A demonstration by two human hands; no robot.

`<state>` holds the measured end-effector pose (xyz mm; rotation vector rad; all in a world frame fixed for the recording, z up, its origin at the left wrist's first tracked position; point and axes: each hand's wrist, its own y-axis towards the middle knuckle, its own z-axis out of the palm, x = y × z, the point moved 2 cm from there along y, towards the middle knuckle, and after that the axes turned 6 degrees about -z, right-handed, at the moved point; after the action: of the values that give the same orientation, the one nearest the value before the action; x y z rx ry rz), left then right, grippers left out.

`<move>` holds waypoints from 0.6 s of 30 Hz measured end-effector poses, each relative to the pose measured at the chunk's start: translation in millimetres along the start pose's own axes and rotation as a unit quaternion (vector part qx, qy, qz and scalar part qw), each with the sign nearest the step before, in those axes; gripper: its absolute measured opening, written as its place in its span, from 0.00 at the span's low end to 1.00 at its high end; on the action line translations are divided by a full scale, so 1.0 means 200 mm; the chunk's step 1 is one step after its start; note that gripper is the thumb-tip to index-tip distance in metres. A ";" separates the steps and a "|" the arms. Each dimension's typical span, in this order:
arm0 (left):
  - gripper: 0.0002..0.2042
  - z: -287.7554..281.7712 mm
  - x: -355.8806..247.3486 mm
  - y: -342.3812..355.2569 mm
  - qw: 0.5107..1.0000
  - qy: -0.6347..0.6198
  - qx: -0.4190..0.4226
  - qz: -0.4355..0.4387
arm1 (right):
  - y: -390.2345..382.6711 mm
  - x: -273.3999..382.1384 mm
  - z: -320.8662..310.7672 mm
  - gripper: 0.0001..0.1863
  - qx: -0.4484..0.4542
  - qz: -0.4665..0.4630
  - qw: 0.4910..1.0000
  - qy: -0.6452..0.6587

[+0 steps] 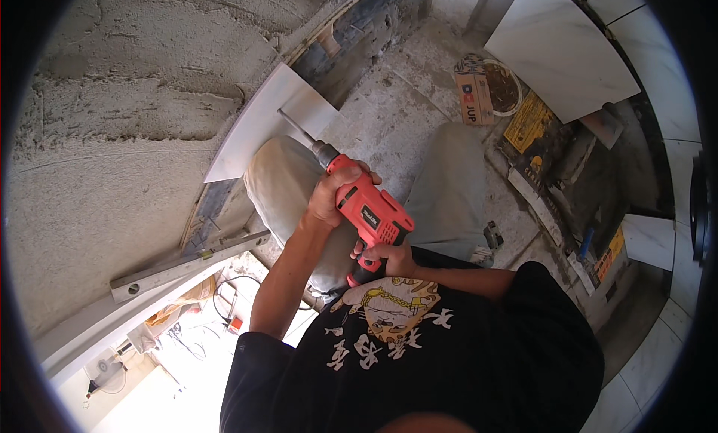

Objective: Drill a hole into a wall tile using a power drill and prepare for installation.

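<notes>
A red and black power drill [393,215] lies slantwise across my lap, its long thin bit [298,128] pointing up and to the left. The bit's tip appears in front of a pale tile [258,123] that stands at the foot of the rough wall; whether it touches the tile, I cannot tell. My left hand [329,196] is wrapped round the front of the drill body, just behind the chuck. Around the rear handle closes my right hand [395,259], its fingers near the trigger. My left knee partly covers the tile's lower right side.
A long metal level [161,272] lies along the lower left ledge. Across the dusty floor [407,89] stand a cardboard box [473,98] and a round bucket [516,89]. Large white tiles [565,48] lean at the upper right, above yellow and black packaging [529,123].
</notes>
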<state>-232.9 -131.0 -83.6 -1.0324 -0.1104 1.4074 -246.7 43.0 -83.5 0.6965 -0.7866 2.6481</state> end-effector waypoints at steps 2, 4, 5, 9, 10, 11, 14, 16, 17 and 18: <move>0.16 -0.01 0.00 0.00 1.000 0.000 0.001 -0.003 | 0.00 -0.02 -0.01 0.20 0.002 0.003 1.000 0.005; 0.15 -0.01 0.00 0.00 1.000 0.001 0.001 -0.006 | -0.01 -0.01 0.00 0.21 0.000 0.005 1.000 0.007; 0.16 -0.01 0.00 0.00 1.000 0.001 0.000 -0.004 | -0.01 0.00 0.00 0.22 -0.001 0.007 1.000 0.010; 0.18 -0.01 0.00 0.00 1.000 0.002 0.003 -0.005 | 0.00 -0.01 0.01 0.24 0.001 0.004 1.000 0.030; 0.18 -0.01 0.00 -0.01 1.000 0.002 0.002 -0.004 | 0.00 0.00 0.02 0.24 0.011 -0.009 1.000 0.018; 0.18 -0.01 0.00 -0.01 1.000 -0.004 0.002 -0.004 | 0.00 0.01 0.03 0.25 0.021 -0.023 1.000 0.005; 0.18 0.00 -0.01 -0.02 1.000 -0.007 0.002 -0.004 | 0.00 0.01 0.03 0.25 0.021 -0.038 0.999 -0.013; 0.18 0.00 -0.01 -0.02 1.000 -0.005 0.002 -0.004 | 0.00 0.00 0.02 0.25 0.023 -0.035 0.999 -0.007; 0.18 0.00 -0.01 -0.02 1.000 -0.006 0.006 -0.004 | 0.00 -0.01 0.02 0.25 0.023 -0.032 0.999 -0.001; 0.18 0.00 -0.01 -0.02 1.000 -0.007 0.010 -0.004 | -0.01 -0.01 0.03 0.25 0.024 -0.032 0.999 -0.001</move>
<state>-229.8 -132.3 -79.7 -1.0056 -0.1110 1.4054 -243.2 40.8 -79.7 0.7239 -0.6903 2.6171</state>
